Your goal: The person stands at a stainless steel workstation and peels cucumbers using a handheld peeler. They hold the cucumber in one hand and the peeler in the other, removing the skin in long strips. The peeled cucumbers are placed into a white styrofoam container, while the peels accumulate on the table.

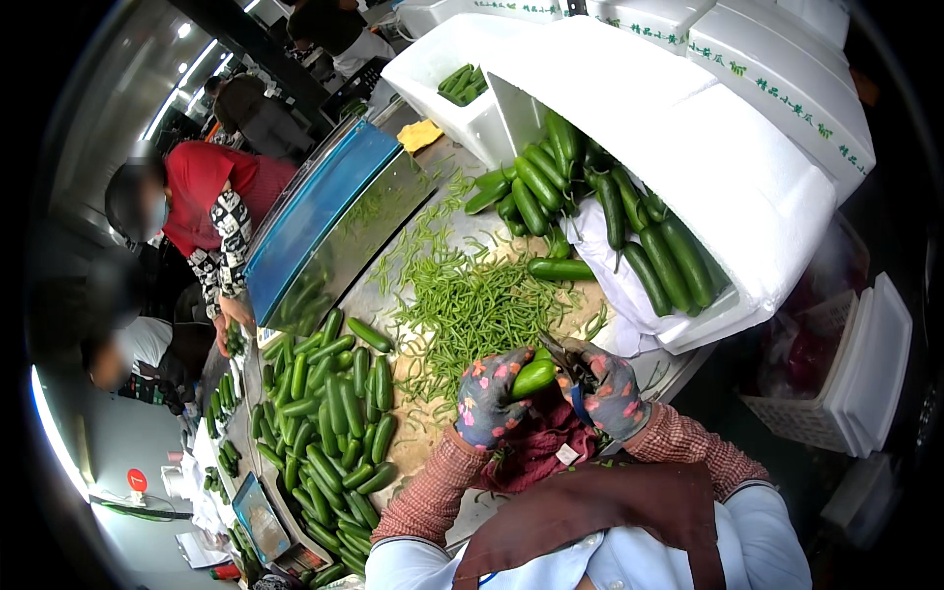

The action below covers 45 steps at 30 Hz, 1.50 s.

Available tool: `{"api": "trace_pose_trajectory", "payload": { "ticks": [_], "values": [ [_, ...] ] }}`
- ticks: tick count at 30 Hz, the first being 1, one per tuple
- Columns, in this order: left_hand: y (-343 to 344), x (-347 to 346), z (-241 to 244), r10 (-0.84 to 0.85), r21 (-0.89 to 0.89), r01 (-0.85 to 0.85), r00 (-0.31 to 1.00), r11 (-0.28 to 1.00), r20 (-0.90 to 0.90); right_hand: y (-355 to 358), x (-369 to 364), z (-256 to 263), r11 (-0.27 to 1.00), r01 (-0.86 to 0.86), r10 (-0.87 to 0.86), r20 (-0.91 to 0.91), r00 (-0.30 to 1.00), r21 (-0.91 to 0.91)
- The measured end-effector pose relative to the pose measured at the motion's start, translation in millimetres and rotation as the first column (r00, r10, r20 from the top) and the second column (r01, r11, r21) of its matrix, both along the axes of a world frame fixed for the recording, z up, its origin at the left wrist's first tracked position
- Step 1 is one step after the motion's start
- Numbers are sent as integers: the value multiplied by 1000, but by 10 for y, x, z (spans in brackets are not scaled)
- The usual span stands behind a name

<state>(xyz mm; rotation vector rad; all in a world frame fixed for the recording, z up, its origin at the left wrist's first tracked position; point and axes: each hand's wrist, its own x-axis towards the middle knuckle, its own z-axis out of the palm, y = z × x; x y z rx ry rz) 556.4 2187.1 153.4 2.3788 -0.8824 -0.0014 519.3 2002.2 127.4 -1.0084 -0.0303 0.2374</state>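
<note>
My left hand, in a dark flowered glove, holds a green cucumber over the table. Close to its right, my right hand, gloved alike, grips a pair of scissors whose blades point up and left by the cucumber's end. Beneath both hands lies a dark red cloth. A heap of thin green cut stems spreads beyond my hands. Left of it is a large pile of cucumbers. More cucumbers with long stems spill from a tipped white foam box onto a white cloth.
A blue-topped metal partition stands at the far left of the stems, with a person in red behind it. Another foam box and a yellow cloth are at the back. A plastic crate stands right of the table.
</note>
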Motion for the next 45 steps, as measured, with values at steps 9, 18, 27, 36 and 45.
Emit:
{"api": "trace_pose_trajectory", "payload": {
  "ticks": [9,18,27,36,45],
  "values": [
    [-22,-53,-2,-2,69,-4,996,998,93,-49,25,-38,540,462,108,602,791,-703],
    [144,-104,-301,-43,-623,-240,914,744,-403,-101,182,-391,590,-100,181,-11,983,801],
    [88,-9,-149,-710,-527,-841,443,-119,-547,-113,-20,-442,464,507,-5,569,822,-727],
    [-128,102,-165,-809,-258,-931,355,-259,-469,-61,64,-385,254,596,210,645,735,-762],
    [-125,60,-302,-795,-231,-935,350,-267,-496,-35,84,-562,474,457,77,552,830,-753]
  ]
}}
